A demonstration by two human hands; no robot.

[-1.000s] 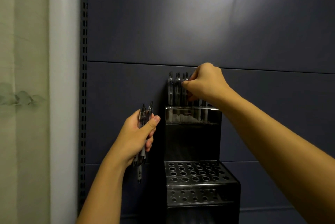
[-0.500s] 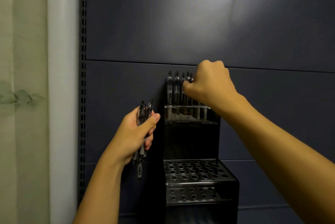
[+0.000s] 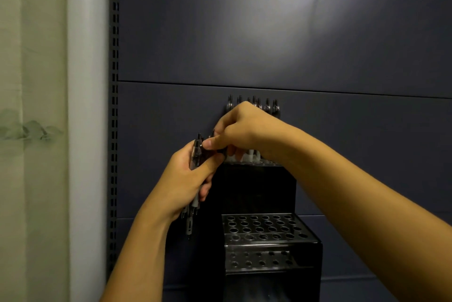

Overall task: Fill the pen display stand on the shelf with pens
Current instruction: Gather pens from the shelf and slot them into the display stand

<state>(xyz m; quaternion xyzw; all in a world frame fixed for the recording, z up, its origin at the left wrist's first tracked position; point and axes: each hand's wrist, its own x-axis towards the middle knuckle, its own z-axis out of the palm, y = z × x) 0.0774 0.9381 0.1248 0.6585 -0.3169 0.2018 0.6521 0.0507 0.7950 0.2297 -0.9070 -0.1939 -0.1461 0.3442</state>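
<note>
Pens (image 3: pixel 254 106) are seen standing upright in a row along the top tier of a black display stand (image 3: pixel 254 194), which is set against a dark blue back panel (image 3: pixel 269 32). Only their clip ends are shown above the right hand (image 3: pixel 241 128), and pale lower barrels are glimpsed under it at the tier's clear edge. Below that tier, a lower step of the stand is pierced with rows of round holes (image 3: pixel 264 226), and a further perforated strip is seen on the face beneath it. A bundle of pens (image 3: pixel 195 155) is held just left of the stand's top tier by the left hand (image 3: pixel 186 179), with fingers and thumb curled round the barrels; the tips are pointed down and are seen sticking out below the palm, beside the stand's left side. The top of one pen in that bundle is pinched between the thumb and fingertips of the right hand, which is reached across in front of the standing row. Left of the stand, a slotted metal upright (image 3: pixel 114 106) is fixed at the panel's edge, and a pale curtain (image 3: pixel 29 130) is hung beyond it.
</note>
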